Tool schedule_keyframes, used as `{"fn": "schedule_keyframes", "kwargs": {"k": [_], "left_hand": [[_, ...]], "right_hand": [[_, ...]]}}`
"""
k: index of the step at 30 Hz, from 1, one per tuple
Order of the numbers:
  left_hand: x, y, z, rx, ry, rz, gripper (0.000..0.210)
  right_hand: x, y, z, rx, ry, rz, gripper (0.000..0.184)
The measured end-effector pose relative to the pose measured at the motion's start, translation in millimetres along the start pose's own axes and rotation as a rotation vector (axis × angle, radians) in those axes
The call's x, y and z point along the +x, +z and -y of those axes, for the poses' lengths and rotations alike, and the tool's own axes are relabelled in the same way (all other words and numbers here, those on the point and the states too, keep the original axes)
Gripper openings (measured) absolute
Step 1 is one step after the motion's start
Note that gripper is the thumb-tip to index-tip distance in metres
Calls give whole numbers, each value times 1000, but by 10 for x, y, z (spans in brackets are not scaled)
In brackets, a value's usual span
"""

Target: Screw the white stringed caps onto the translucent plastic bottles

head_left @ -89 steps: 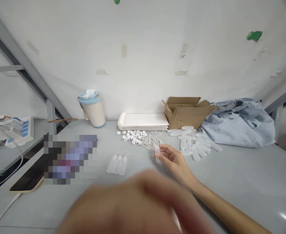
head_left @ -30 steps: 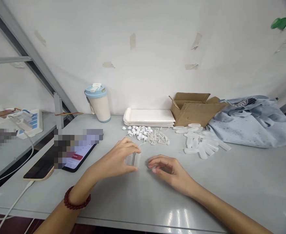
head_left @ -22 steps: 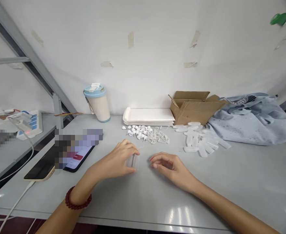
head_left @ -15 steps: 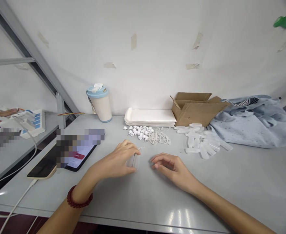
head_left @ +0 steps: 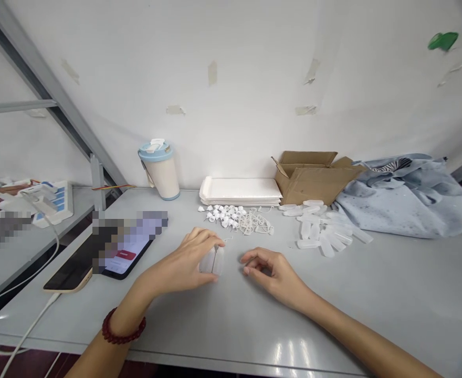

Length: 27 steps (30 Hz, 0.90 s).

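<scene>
My left hand [head_left: 193,257] is curved around a few clear plastic pieces [head_left: 214,261], with the thumb at their near end and the forefinger at their far end. A thin pale string end [head_left: 228,239] shows just beyond the fingertips. My right hand [head_left: 268,270] rests on the table a short way to the right. Its fingers are loosely curled, the thumb a little apart from them, and no object shows in it. Beyond both hands lie small white caps [head_left: 225,214] and a tangle of pale strings [head_left: 254,222]. Frosted plastic sleeves [head_left: 325,233] are spread at the right.
White flat boxes [head_left: 244,188] are stacked by the wall, beside an open cardboard box [head_left: 317,181] and a light blue cloth [head_left: 404,202]. A lidded cup [head_left: 162,170] stands at the left, behind two phones [head_left: 71,265]. Another person's hand [head_left: 2,197] is at far left.
The right hand's fingers and thumb have drawn slightly closer together. More of the clear pieces now shows in the left hand. The view has shifted slightly.
</scene>
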State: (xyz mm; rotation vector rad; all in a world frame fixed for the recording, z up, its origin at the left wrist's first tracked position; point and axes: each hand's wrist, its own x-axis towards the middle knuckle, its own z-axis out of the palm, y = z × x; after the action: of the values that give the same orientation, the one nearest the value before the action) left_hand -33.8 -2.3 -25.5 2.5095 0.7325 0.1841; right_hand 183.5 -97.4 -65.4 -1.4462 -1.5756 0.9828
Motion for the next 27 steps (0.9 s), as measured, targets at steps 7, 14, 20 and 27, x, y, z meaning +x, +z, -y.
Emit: {"fn": "schedule_keyframes", "kwargs": {"k": [7,14,20,27], "left_hand": [[-359,-47,256,-14,-132,-93,84],[-378,60,412,-167,-169,-117,89],[-288,66,397,-240,-139,-150,78],[-239,92,390,-255,-124,-158,65]], "right_hand": [[137,110,25,-190,-110,41,43],[303,319,97,-275,-61,74,70],[371,397,75,-289,-132,86,70],[455,365,126,-295,-126,171,64]]}}
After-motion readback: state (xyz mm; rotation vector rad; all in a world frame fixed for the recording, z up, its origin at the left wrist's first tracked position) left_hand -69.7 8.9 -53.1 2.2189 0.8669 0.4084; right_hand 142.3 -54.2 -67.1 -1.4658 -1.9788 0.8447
